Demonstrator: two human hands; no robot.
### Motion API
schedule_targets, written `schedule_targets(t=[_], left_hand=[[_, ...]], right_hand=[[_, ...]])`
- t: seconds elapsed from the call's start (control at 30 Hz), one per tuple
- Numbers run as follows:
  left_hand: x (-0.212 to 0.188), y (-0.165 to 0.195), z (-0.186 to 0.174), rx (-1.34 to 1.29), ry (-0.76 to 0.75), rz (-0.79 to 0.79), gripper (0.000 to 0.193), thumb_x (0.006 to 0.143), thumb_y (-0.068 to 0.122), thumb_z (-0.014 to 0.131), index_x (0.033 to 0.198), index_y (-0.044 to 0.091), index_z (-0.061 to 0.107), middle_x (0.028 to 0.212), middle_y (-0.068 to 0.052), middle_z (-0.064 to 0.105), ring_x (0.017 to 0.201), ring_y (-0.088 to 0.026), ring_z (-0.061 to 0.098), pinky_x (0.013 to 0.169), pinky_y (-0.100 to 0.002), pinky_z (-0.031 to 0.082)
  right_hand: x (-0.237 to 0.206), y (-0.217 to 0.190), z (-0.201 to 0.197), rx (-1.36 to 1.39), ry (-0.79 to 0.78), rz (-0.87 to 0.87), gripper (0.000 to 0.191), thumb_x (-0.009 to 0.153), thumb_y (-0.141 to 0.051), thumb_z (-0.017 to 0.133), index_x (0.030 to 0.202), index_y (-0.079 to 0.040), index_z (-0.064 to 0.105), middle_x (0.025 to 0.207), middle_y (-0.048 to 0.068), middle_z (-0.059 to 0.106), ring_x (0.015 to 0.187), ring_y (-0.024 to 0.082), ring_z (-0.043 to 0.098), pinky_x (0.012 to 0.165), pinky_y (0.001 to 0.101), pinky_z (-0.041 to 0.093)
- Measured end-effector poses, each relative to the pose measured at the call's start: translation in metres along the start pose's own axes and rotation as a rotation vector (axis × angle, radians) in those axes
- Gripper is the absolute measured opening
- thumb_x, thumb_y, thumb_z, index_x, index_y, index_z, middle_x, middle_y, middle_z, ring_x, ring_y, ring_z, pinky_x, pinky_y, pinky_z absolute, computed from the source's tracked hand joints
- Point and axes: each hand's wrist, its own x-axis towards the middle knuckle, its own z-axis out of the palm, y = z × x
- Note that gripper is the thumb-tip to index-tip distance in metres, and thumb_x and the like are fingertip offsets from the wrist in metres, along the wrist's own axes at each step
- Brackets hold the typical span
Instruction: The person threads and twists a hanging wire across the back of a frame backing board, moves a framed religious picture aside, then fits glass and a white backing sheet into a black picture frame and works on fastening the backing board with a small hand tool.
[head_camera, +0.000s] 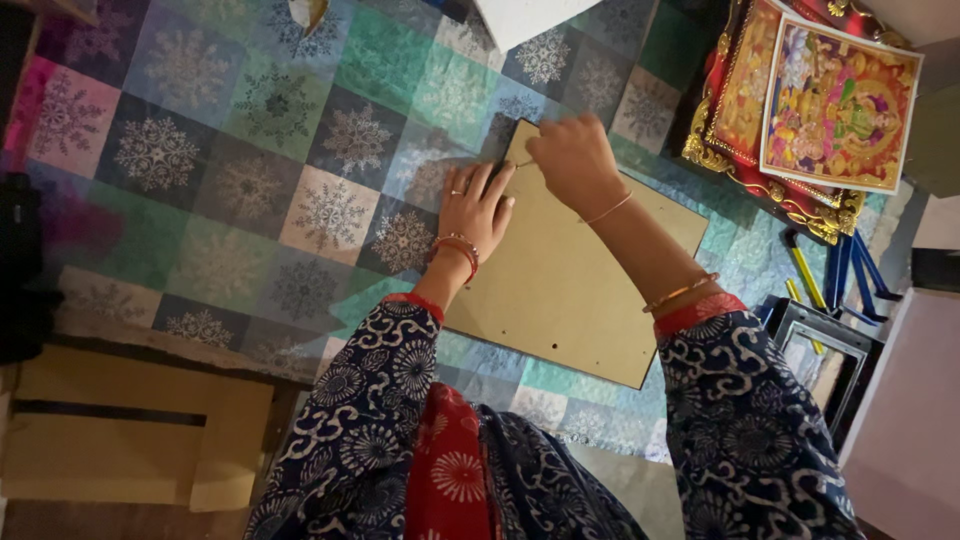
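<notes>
Two hands on one brown backing board, flat on the patterned quilt. Left hand spread wide, palm pressed on the board's left edge. Right hand curled narrow at the top corner, pinching something too small to tell. Probably light, stiff and thin, likely to bend or crease if lifted by one corner; best taken at two opposite edges. Beside it, well apart: a gilt-framed picture and a loose colour print.
</notes>
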Motion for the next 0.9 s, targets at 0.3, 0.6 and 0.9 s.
schedule_targets(t=[0.3,0.6,0.9], left_hand=[[0.000,0.000,-0.001,0.009,-0.009,-0.003,0.050,0.098,0.030,0.062,0.146,0.017,0.054,0.138,-0.010,0.055,0.130,-0.033,0.050,0.118,-0.059,0.031],[0.000,0.002,-0.005,-0.003,0.002,0.009,0.050,0.098,0.029,0.062,0.146,0.017,0.053,0.140,-0.009,0.055,0.130,-0.032,0.050,0.119,-0.058,0.030],[0.001,-0.001,-0.004,-0.067,-0.025,-0.001,0.053,0.099,0.028,0.063,0.149,0.013,0.052,0.136,-0.012,0.057,0.129,-0.034,0.051,0.117,-0.060,0.031]], right_hand=[[0.012,-0.008,-0.006,-0.075,-0.222,0.082,0.018,0.085,-0.033,0.074,0.076,-0.017,0.077,0.082,0.006,0.074,0.085,0.025,0.071,0.070,0.0408,0.051],[0.020,-0.013,-0.013,0.002,-0.271,0.198,0.026,0.089,-0.038,0.074,0.078,-0.015,0.078,0.075,0.008,0.074,0.073,0.028,0.074,0.059,0.0404,0.051],[0.007,-0.017,-0.019,0.059,-0.330,0.336,0.025,0.094,-0.035,0.069,0.082,-0.015,0.078,0.079,0.008,0.074,0.076,0.027,0.073,0.057,0.0421,0.052]])
